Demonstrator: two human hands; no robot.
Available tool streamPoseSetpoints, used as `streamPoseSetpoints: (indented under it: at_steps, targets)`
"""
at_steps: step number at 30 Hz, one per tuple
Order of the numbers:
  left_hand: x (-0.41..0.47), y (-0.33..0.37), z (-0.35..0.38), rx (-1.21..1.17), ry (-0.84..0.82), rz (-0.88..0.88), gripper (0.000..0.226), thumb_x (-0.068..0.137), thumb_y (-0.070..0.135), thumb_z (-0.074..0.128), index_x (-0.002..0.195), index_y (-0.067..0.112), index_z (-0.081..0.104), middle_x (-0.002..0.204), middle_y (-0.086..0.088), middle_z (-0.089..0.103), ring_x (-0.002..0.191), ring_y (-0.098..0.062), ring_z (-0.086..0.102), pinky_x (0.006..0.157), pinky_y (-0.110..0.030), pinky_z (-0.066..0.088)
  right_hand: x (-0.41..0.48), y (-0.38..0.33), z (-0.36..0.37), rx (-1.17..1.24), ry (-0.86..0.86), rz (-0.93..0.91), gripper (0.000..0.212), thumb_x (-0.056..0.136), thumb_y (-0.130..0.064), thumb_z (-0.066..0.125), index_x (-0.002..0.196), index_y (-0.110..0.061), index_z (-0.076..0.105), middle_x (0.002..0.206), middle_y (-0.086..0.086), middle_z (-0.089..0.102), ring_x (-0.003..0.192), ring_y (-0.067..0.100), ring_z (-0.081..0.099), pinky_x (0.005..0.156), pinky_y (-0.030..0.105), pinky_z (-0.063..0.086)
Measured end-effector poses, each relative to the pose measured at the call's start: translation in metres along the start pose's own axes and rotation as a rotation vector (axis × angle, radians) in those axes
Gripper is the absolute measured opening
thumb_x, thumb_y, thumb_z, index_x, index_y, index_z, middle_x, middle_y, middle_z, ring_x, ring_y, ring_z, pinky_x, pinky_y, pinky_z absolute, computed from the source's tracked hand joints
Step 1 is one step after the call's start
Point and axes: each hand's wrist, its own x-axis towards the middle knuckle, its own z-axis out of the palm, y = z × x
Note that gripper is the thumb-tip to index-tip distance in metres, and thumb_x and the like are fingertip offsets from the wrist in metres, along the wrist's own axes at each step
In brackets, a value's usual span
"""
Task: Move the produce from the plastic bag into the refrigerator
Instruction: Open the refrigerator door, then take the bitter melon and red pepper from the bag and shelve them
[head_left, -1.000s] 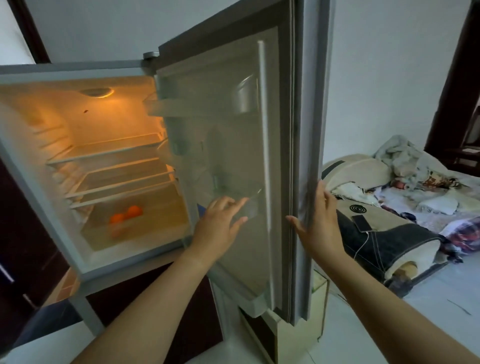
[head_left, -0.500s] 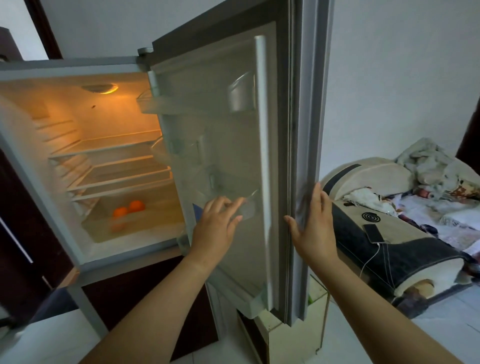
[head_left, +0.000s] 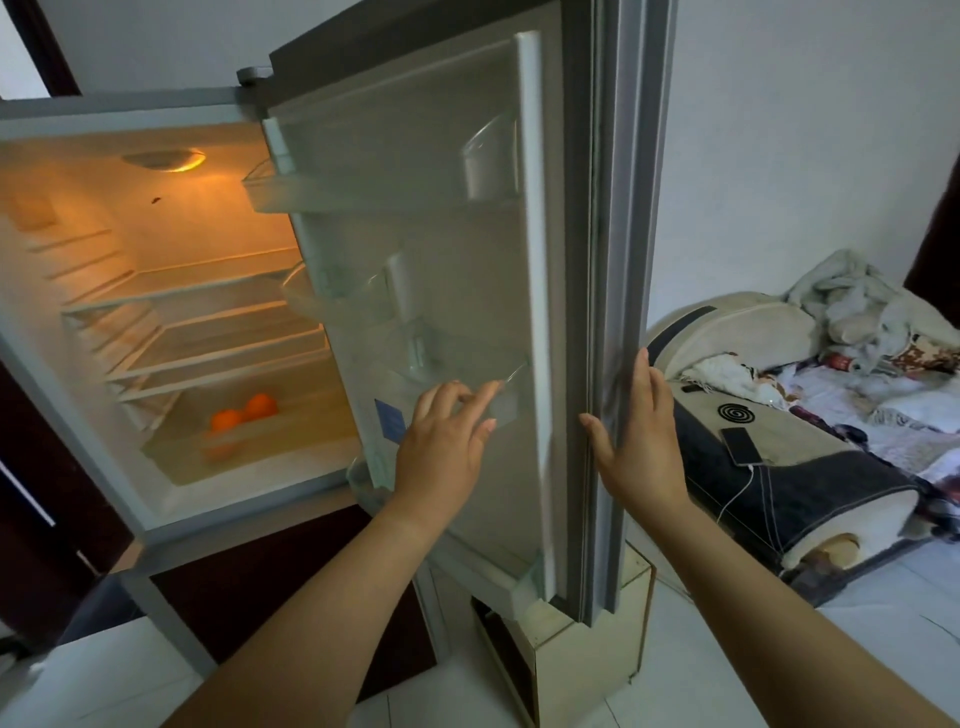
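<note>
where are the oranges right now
In the head view, the two oranges sit in the clear bottom drawer of the open fridge, lower left, under the empty shelves.

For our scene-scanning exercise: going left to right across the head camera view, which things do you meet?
Two round orange fruits in the lit refrigerator → left hand → white inner door edge → right hand → flat black phone on the bedding.

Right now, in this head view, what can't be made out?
- Plastic bag: nowhere in the head view, so what produce remains is unknown.
- Oranges: two show in the crisper drawer; its frosted front blurs anything lower.
- Refrigerator door: its top is cut off by the frame edge.
- Left hand and right hand: both open against the door.
</note>
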Motion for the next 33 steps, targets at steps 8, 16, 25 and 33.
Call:
streamPoseSetpoints:
  at_steps: [8,16,25,33]
  targets:
    - [0.003,0.003,0.011,-0.041,-0.037,0.000,0.050,0.089,0.033,0.057,0.136,0.027,0.042,0.116,-0.004,0.050,0.117,-0.022,0.038,0.081,-0.031,0.046,-0.005,0.015,-0.018,0.005,-0.095,0.019,0.084,0.084,-0.037,0.063,0.148,-0.025,0.010,0.154,0.002,0.018,0.137,0.016,0.026,0.106,0.029,0.026]
    - [-0.003,0.020,0.009,-0.169,-0.081,-0.021,0.070,0.090,0.037,0.053,0.147,0.031,0.013,0.153,-0.003,0.022,0.143,-0.020,0.009,0.114,-0.041,0.019,-0.019,0.052,-0.046,-0.047,-0.203,0.059,0.075,0.082,-0.040,0.063,0.145,-0.024,0.025,0.147,0.001,0.034,0.132,0.016,0.037,0.107,0.042,0.038]
    - [-0.023,0.104,0.065,-0.171,-0.144,0.252,0.054,0.089,0.037,0.049,0.140,0.032,0.031,0.137,0.001,0.045,0.124,-0.011,0.041,0.093,-0.028,0.046,-0.019,0.146,-0.065,-0.067,-0.540,0.079,0.065,0.081,-0.045,0.064,0.137,-0.032,0.035,0.134,-0.009,0.047,0.111,0.001,0.045,0.096,0.024,0.040]
    - [-0.041,0.194,0.176,-0.245,-0.447,-0.006,0.054,0.091,0.045,0.047,0.141,0.042,0.027,0.143,0.017,0.033,0.127,-0.002,0.033,0.099,-0.025,0.039,-0.014,0.264,-0.129,-0.146,-0.667,0.056,0.061,0.083,-0.049,0.060,0.136,-0.028,0.040,0.135,-0.006,0.048,0.118,0.008,0.047,0.098,0.023,0.040]
